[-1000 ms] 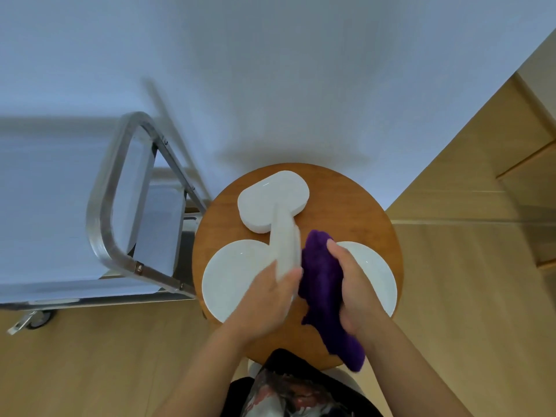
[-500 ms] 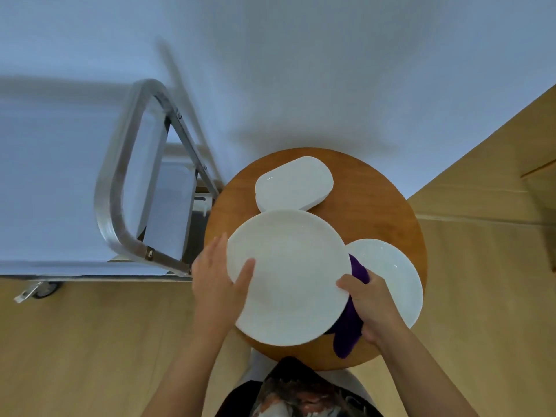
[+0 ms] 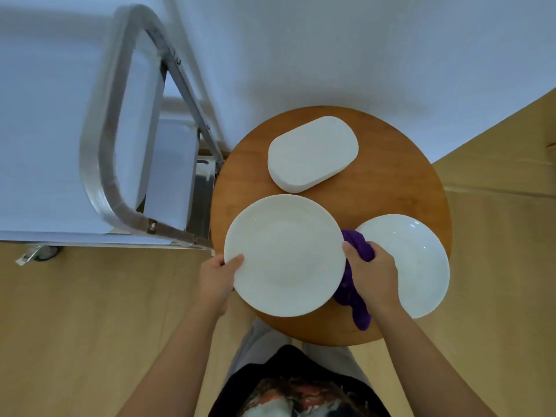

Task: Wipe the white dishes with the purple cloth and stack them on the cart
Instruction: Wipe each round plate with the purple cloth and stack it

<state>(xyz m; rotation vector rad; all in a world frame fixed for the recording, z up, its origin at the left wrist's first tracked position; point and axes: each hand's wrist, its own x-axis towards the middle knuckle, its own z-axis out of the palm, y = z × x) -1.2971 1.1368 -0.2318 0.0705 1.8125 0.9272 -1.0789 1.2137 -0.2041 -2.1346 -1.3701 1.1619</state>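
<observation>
A large round white plate (image 3: pixel 285 255) is held level above the front left of the round wooden table (image 3: pixel 388 188). My left hand (image 3: pixel 218 278) grips its left rim, thumb on top. My right hand (image 3: pixel 370 275) holds its right rim and grips the purple cloth (image 3: pixel 352 293), which hangs down under that hand. A second round white plate (image 3: pixel 418 263) lies on the table at the right. Behind them lies a stack of white oblong dishes (image 3: pixel 313 156).
The metal cart (image 3: pixel 99 164) with its tubular handle stands left of the table, its white top surface reaching to the left edge of view. A white wall runs behind. Wooden floor lies in front and to the right.
The plate was held on edge against the cloth a second ago; it is now turned flat, face up. My right hand has shifted with the cloth to the plate's right rim.
</observation>
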